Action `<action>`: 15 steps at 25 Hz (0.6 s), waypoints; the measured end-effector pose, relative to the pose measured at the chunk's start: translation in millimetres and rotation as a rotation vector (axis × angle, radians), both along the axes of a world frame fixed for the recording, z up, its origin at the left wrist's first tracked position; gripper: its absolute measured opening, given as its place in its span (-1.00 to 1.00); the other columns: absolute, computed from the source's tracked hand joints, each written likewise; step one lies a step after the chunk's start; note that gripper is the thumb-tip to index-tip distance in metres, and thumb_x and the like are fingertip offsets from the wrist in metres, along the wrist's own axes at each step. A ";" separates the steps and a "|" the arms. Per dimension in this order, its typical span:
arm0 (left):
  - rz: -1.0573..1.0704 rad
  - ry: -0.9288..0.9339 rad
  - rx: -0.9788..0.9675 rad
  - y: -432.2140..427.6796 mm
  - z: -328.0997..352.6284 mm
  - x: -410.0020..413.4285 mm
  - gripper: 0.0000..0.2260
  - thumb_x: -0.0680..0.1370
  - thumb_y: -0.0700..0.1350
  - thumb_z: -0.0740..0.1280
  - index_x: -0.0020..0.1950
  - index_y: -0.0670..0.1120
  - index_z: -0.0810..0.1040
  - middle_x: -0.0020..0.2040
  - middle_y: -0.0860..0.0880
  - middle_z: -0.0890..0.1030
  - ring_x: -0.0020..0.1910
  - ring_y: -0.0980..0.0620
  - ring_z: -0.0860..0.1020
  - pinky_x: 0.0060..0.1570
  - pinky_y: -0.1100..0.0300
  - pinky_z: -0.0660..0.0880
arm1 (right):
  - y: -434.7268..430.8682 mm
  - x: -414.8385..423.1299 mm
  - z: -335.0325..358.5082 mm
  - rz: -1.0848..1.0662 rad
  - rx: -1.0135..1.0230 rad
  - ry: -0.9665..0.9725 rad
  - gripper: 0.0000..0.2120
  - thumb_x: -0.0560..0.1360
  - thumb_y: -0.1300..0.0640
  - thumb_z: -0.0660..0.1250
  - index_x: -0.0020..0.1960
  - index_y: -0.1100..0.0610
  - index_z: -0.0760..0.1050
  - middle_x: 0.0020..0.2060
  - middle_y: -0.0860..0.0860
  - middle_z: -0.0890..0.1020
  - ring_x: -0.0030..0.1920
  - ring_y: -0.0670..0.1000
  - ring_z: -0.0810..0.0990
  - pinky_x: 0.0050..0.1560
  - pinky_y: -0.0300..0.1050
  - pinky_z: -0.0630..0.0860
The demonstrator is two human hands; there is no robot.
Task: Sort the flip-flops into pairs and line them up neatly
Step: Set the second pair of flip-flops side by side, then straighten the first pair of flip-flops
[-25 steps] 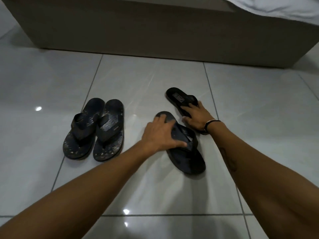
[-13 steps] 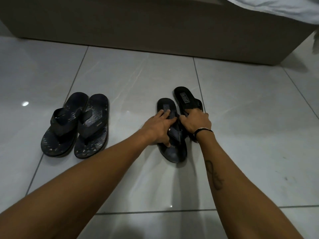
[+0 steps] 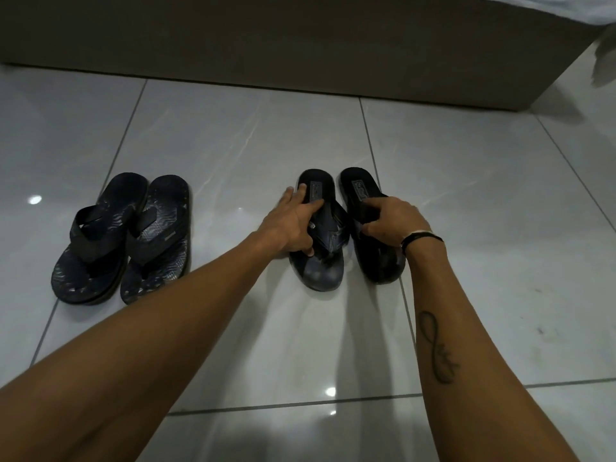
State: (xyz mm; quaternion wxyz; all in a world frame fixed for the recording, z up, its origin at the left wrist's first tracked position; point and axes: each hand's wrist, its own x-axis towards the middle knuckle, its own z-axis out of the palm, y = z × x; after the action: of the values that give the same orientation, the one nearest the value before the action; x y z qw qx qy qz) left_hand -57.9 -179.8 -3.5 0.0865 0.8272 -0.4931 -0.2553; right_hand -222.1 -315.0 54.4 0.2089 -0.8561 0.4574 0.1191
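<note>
Two black flip-flops with a label on the heel lie side by side on the tiled floor, heels away from me. My left hand [image 3: 293,225] grips the left black flip-flop [image 3: 321,268] across its strap and edge. My right hand [image 3: 391,218] holds the right black flip-flop [image 3: 358,186] by its strap. A second pair, dark blue patterned flip-flops [image 3: 120,238], stands together to the left, apart from both hands.
A low dark bed base [image 3: 300,45] runs across the back, with white bedding [image 3: 566,11] hanging over its right corner. Glossy grey floor tiles [image 3: 500,211] surround the flip-flops.
The two black flip-flops were angled and overlapping; both hands have turned and slid them until they lie parallel, side by side. The patterned pair has not moved.
</note>
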 end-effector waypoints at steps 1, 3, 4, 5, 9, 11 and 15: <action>0.015 0.015 -0.025 3.5 -1.0 0.6 0.09 0.32 -0.02 0.67 0.70 0.12 0.10 0.74 -0.14 -0.13 0.71 -0.23 -0.09 0.64 -0.17 0.12 | -1.9 1.6 -2.2 0.030 -0.012 0.054 -0.31 0.47 0.01 0.44 0.56 -0.16 0.34 0.48 0.14 0.45 0.42 0.32 0.41 0.41 0.26 0.44; 0.020 0.046 -0.059 8.2 -1.6 1.4 0.03 0.32 -0.04 0.67 0.68 0.07 0.19 0.73 -0.18 -0.11 0.69 -0.21 0.01 0.63 -0.11 0.17 | -1.0 3.3 -9.6 0.065 0.038 0.106 -0.27 0.48 0.09 0.46 0.58 -0.19 0.29 0.57 0.11 0.31 0.50 0.34 0.28 0.50 0.28 0.32; 0.021 0.061 -0.066 8.2 -0.9 1.3 0.01 0.33 -0.05 0.67 0.68 0.05 0.22 0.73 -0.19 -0.11 0.70 -0.20 0.03 0.62 -0.08 0.18 | 0.0 2.8 -14.5 0.068 0.062 0.101 -0.28 0.50 0.12 0.45 0.58 -0.17 0.30 0.58 0.11 0.30 0.52 0.35 0.28 0.53 0.25 0.29; 0.023 0.075 -0.070 7.3 0.2 0.6 -0.02 0.33 -0.07 0.67 0.67 0.03 0.25 0.73 -0.20 -0.12 0.70 -0.19 0.04 0.62 -0.06 0.19 | 1.3 1.6 -18.8 0.067 0.070 0.085 -0.32 0.52 0.14 0.44 0.58 -0.14 0.33 0.57 0.14 0.33 0.50 0.35 0.32 0.54 0.22 0.29; 0.001 0.070 -0.105 6.3 2.9 -3.9 -0.08 0.37 -0.11 0.65 0.66 0.00 0.28 0.73 -0.19 -0.14 0.70 -0.20 0.03 0.63 -0.03 0.17 | 8.3 -2.1 -21.2 0.043 0.070 0.031 -0.44 0.56 0.15 0.42 0.53 -0.04 0.42 0.50 0.20 0.44 0.42 0.37 0.44 0.47 0.19 0.38; -0.021 0.060 -0.130 14.8 1.8 -4.0 -0.01 0.41 -0.07 0.63 0.71 0.04 0.12 0.73 -0.14 -0.20 0.71 -0.18 -0.05 0.65 -0.05 0.12 | 8.9 -1.0 -14.5 0.059 0.062 0.070 -0.31 0.52 0.11 0.48 0.59 -0.06 0.32 0.59 0.18 0.31 0.47 0.36 0.42 0.51 0.23 0.35; 0.015 0.039 -0.225 51.5 8.1 21.5 0.08 0.43 0.07 0.60 0.72 0.11 -0.08 0.73 -0.03 -0.24 0.71 -0.07 -0.18 0.65 -0.05 0.07 | 26.2 30.5 7.2 0.031 -0.130 -0.034 -0.15 0.45 -0.05 0.51 0.62 -0.08 0.16 0.63 0.12 0.19 0.55 0.43 0.22 0.51 0.39 0.25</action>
State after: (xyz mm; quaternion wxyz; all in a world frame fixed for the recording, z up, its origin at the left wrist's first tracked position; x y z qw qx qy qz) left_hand -36.3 -128.3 4.6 0.1902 0.8108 -0.5106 -0.2139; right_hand -191.6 -288.7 61.6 0.1588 -0.8767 0.4474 0.0776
